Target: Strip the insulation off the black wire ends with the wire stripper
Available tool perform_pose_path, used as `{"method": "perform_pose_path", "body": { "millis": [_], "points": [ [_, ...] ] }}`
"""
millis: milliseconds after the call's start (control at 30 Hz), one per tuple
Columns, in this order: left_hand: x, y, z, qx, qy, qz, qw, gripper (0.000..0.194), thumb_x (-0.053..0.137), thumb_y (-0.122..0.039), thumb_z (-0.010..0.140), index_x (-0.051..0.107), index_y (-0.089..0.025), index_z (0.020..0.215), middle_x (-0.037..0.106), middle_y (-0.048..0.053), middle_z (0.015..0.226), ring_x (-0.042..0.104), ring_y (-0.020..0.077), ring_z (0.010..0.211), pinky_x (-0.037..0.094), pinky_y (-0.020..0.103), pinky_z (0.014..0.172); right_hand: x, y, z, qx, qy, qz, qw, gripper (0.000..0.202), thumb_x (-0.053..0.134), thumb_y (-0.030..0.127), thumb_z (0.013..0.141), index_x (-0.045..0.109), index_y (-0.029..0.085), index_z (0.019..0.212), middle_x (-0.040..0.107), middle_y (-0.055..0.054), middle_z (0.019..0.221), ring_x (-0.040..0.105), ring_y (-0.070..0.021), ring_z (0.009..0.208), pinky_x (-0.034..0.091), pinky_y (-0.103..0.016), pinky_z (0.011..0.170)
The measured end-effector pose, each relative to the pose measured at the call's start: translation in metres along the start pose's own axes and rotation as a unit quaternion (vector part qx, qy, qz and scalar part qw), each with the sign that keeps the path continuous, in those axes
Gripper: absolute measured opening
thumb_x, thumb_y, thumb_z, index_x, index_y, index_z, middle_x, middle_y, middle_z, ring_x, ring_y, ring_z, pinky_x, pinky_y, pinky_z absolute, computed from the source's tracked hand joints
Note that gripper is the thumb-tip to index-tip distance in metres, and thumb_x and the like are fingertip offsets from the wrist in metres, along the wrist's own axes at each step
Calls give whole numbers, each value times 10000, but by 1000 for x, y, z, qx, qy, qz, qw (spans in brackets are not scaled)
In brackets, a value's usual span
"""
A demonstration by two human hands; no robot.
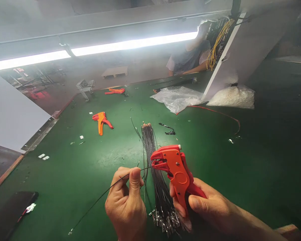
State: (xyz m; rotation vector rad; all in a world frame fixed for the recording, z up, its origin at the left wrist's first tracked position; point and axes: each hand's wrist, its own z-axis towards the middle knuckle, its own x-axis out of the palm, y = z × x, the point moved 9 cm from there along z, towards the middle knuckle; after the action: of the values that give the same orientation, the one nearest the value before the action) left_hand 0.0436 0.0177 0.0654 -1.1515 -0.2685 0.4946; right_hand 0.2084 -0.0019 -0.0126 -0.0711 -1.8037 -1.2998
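Observation:
Between thumb and fingers, my left hand [129, 201] pinches a thin black wire [100, 198]. The wire's tail runs down to the left and ends in a small metal terminal. My right hand [208, 207] is wrapped round the handles of a red and orange wire stripper [178, 170]. The stripper's jaws point left, and the wire's other end reaches them; whether they are closed on it I cannot tell. Beneath both lies a long bundle of black wires [149, 140], with copper-coloured ends at the far side and metal terminals at the near side.
Two more wire strippers, a nearer one [101, 122] and a farther one [114, 91], lie on the green table [110, 150]. Clear plastic bags [178, 97] rest at the back. A dark flat object [15, 211] sits at left. Behind the table is another person [188, 57].

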Motion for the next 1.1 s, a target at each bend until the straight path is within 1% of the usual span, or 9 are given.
{"method": "perform_pose_path", "body": {
  "millis": [133,300,467,633,767,867,967,1033,1100],
  "points": [
    [1,2,2,-30,1,-8,1000,263,677,-327,894,635,-210,662,516,-50,585,490,91,555,402,202,537,3,0,0,8,13,1,1000,394,731,433,856,592,108,1030,585,-27,741,551,-100,583,468,-238,563],
    [6,6,-1,-50,34,9,998,334,671,-368,893,588,-199,617,505,-42,584,483,95,543,401,201,504,8,-1,0,20,28,-25,999,406,731,459,833,574,116,982,562,-15,715,524,-100,563,443,-242,554],
    [10,11,-2,-66,56,-20,996,329,675,-409,886,621,-195,641,503,-37,582,473,100,538,395,209,492,16,0,2,29,43,-54,997,429,714,516,803,563,123,886,519,5,665,469,-100,576,374,-235,554],
    [14,23,-3,-132,63,-81,986,367,694,-460,865,636,-184,630,509,-32,582,471,94,555,399,198,522,15,2,3,27,38,-53,998,426,719,507,792,559,121,876,517,2,677,466,-96,561,368,-233,539],
    [15,34,-6,-170,58,-122,976,331,725,-468,840,667,-183,683,515,-39,584,468,81,553,392,181,526,15,-3,0,46,53,-49,996,414,718,495,801,545,135,909,509,-2,703,475,-110,592,380,-254,576],
    [17,41,-9,-197,59,-147,967,326,740,-465,828,663,-181,689,517,-42,591,474,78,567,397,176,547,12,-3,0,43,29,-37,998,441,727,515,773,539,144,916,493,3,716,458,-112,607,366,-257,580],
    [19,47,-12,-230,58,-154,959,361,750,-495,807,652,-172,679,517,-41,582,472,77,564,394,177,552,17,-3,1,47,49,-58,996,441,711,520,780,550,132,913,505,-2,699,459,-113,598,365,-263,584],
    [22,50,-14,-255,57,-159,952,388,767,-521,777,651,-165,674,514,-43,566,466,76,553,398,179,560,18,-1,1,37,53,-67,996,425,703,510,793,557,127,904,520,-3,681,470,-111,588,372,-266,589],
    [24,51,-15,-278,56,-174,943,395,800,-521,738,653,-162,667,513,-45,554,459,72,546,400,174,562,15,1,2,19,40,-58,997,410,711,493,795,559,128,904,527,2,669,478,-105,567,375,-254,569]
  ]
}}
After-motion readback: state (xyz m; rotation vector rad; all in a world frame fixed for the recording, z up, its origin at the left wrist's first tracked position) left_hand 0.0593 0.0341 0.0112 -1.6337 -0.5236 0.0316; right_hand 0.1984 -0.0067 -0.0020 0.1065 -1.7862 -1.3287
